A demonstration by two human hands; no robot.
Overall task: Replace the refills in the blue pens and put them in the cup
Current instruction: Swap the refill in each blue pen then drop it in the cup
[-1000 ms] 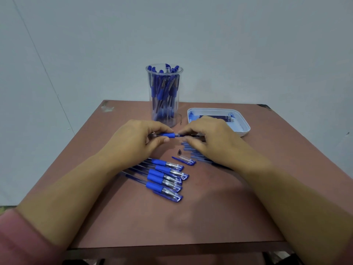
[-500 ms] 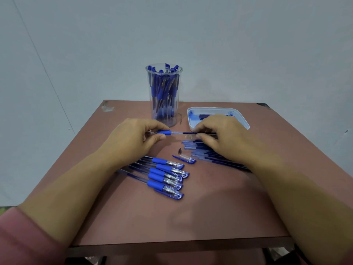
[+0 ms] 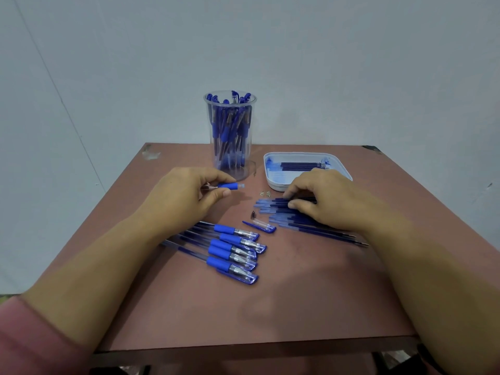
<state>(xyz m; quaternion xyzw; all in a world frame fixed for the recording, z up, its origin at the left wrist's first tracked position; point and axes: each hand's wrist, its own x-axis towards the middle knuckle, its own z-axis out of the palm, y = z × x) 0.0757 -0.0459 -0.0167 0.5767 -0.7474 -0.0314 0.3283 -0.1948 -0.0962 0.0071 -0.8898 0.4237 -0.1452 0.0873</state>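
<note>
Gripping barrel (image 3: 228,185), left hand (image 3: 184,197); right hand (image 3: 327,197) pinches refills (image 3: 273,210).

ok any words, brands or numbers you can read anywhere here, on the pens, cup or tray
No text can be read.
pens, refills, cup, tray: no print shows.
pen barrel in the left hand: any marking is too small to tell.

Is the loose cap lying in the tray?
No, the cap lies on the table, in front of the tray, beside the refills.
</note>
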